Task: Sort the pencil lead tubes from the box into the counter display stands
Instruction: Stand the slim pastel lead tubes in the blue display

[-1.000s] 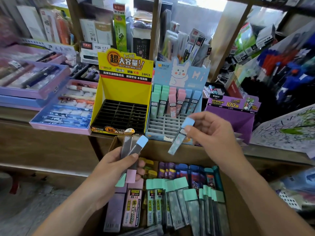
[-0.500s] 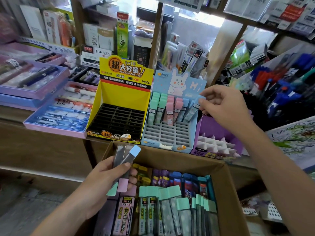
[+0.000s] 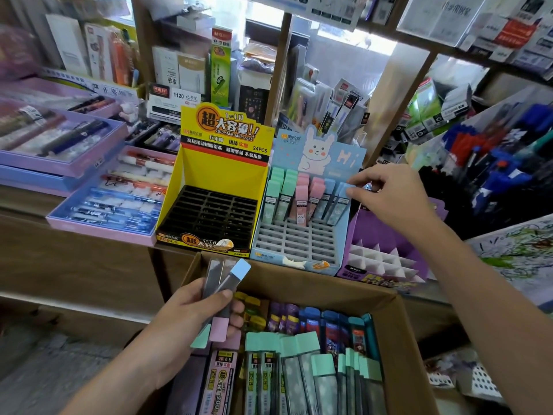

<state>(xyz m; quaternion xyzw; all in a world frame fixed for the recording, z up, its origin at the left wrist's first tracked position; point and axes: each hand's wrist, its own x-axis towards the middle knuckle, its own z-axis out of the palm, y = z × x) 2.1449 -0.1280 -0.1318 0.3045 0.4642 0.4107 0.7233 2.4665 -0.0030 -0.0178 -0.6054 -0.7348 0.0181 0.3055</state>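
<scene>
Pushed in askew, the tube could knock over its neighbours in the blue display stand (image 3: 294, 244), which sits under the right hand (image 3: 392, 196). That hand pinches the blue-capped tube (image 3: 339, 205) by its cap. The left hand (image 3: 191, 316), over the cardboard box (image 3: 299, 284), clasps fanned spare tubes (image 3: 221, 283) that might slip.

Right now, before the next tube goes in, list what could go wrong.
1. The left hand grips a fanned bundle of grey lead tubes with mixed cap colours; one may slip into the brown cardboard box.
2. The right hand pinches a blue-capped lead tube in the light-blue cardboard rabbit display stand; the pink-capped tubes nearby might get knocked.
</scene>
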